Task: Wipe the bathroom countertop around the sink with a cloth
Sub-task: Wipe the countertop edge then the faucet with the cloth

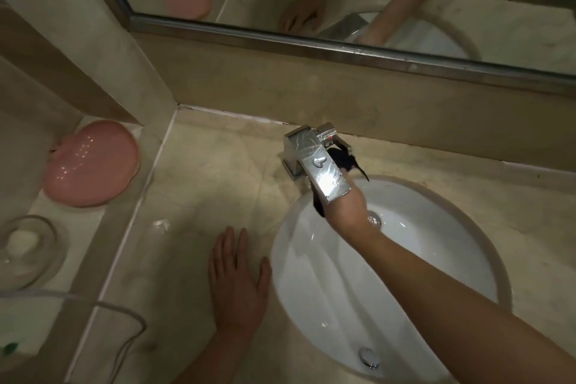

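Dark, limp cloth (343, 162) bunched behind the boxy chrome faucet (318, 165), at the fingertips of the right hand (349, 212); the spout hides those fingers, so its grip cannot be judged. Glossy white oval sink (311, 274) beneath the forearm, set in the veined beige stone desk (218, 171). Left hand (238, 277) lies flat, fingers spread, on bare stone beside the basin rim. Beyond it, a raised ledge carries a smooth pink dish (90, 165).

Faucet (316, 162) behind sink (436, 203), dish (90, 164) far left
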{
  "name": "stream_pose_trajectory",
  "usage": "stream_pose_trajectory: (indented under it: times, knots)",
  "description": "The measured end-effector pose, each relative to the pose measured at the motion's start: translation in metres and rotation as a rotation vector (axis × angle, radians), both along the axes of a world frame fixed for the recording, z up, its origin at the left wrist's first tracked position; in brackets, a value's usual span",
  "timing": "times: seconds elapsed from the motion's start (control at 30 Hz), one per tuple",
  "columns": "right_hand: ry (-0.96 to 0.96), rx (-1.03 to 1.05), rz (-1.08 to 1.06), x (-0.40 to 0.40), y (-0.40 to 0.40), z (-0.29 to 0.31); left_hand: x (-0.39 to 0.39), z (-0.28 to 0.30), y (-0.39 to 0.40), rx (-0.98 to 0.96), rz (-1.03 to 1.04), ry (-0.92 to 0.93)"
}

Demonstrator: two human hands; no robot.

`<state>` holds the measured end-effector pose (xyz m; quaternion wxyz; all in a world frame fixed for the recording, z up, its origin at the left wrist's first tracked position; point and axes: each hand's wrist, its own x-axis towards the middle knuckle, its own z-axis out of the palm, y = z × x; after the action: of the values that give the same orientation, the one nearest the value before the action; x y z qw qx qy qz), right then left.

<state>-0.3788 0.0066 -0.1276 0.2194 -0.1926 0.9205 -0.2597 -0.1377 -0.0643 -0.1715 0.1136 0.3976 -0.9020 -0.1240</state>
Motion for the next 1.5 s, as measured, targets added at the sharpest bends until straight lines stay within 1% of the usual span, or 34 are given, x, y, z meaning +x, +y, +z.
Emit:
stream_pose_trajectory:
  times: [0.03,0.1,0.13,0.2,0.23,0.3,0.37,0.43,0.53,0.57,0.63,0.7,0.73,0.77,0.8,0.87,0.93,1.0,1.07,1.1,1.13,1.2,1.27,1.33,1.47,1.5]
  knots:
    - [-0.010,-0.009,0.000,0.006,0.004,0.000,-0.002,0.001,0.000,0.005,0.021,0.009]
    - [0.135,-0.022,0.107,0.003,0.020,0.003,-0.017,0.005,-0.006,0.024,0.093,0.001]
    - [0.194,-0.062,0.121,-0.006,0.031,0.007,-0.028,0.006,-0.010,0.044,0.120,-0.004]
    - [0.280,-0.114,0.049,-0.034,0.046,0.016,-0.046,0.006,-0.018,0.050,0.093,-0.015]
    - [0.294,-0.116,-0.033,-0.049,0.051,0.016,-0.050,0.004,-0.020,0.025,0.048,-0.031]
    - [0.293,-0.051,-0.146,-0.072,0.047,0.010,-0.052,-0.002,-0.022,-0.016,-0.004,-0.035]
    - [0.281,0.030,-0.141,-0.072,0.034,0.001,-0.049,-0.006,-0.023,-0.032,0.006,-0.009]
    - [0.302,0.050,-0.089,-0.048,0.021,-0.012,-0.050,-0.008,-0.023,-0.034,0.004,-0.006]
    - [0.171,-0.011,-0.078,0.009,0.004,-0.024,-0.050,-0.009,-0.025,-0.028,-0.010,0.028]
    - [0.150,-0.031,-0.045,0.026,-0.002,-0.025,-0.050,-0.010,-0.025,-0.030,-0.012,0.055]
    - [0.177,-0.051,0.134,0.050,-0.006,-0.020,-0.049,-0.010,-0.024,-0.028,-0.011,0.111]
    - [0.193,-0.038,0.333,0.058,0.002,-0.009,-0.048,-0.011,-0.025,-0.013,0.005,0.141]
    - [0.208,-0.037,0.373,0.056,0.011,-0.005,-0.048,-0.010,-0.026,-0.009,0.008,0.147]
    - [0.238,-0.039,0.352,0.053,0.021,0.002,-0.048,-0.010,-0.025,-0.006,0.008,0.153]
    - [0.269,-0.045,0.279,0.047,0.030,0.006,-0.047,-0.010,-0.025,-0.002,0.010,0.164]
    - [0.276,-0.046,0.065,0.023,0.039,0.007,-0.048,-0.010,-0.025,0.007,0.018,0.178]
    - [0.252,-0.008,-0.086,-0.003,0.033,0.001,-0.049,-0.011,-0.025,0.000,0.028,0.182]
    - [0.195,-0.003,-0.133,-0.008,0.016,-0.007,-0.049,-0.010,-0.025,-0.019,0.028,0.165]
    - [0.107,-0.096,-0.145,0.017,-0.004,-0.011,-0.049,-0.011,-0.026,-0.021,0.020,0.155]
    - [0.114,-0.140,-0.065,0.034,-0.009,-0.015,-0.049,-0.011,-0.026,-0.016,0.017,0.160]
    - [0.152,-0.148,0.065,0.050,-0.011,-0.018,-0.049,-0.011,-0.026,-0.009,0.017,0.175]
    - [0.176,-0.108,0.328,0.071,-0.002,-0.016,-0.049,-0.012,-0.026,0.014,0.026,0.219]
    - [0.168,-0.050,0.444,0.070,0.017,-0.011,-0.048,-0.012,-0.026,0.029,0.032,0.236]
    - [0.173,-0.052,0.375,0.055,0.033,-0.001,-0.048,-0.010,-0.026,0.032,0.033,0.239]
    - [0.126,-0.251,0.029,-0.003,0.041,0.009,-0.048,-0.009,-0.027,0.017,0.035,0.231]
    - [0.136,-0.289,-0.016,-0.019,0.039,0.012,-0.048,-0.009,-0.027,0.017,0.041,0.229]
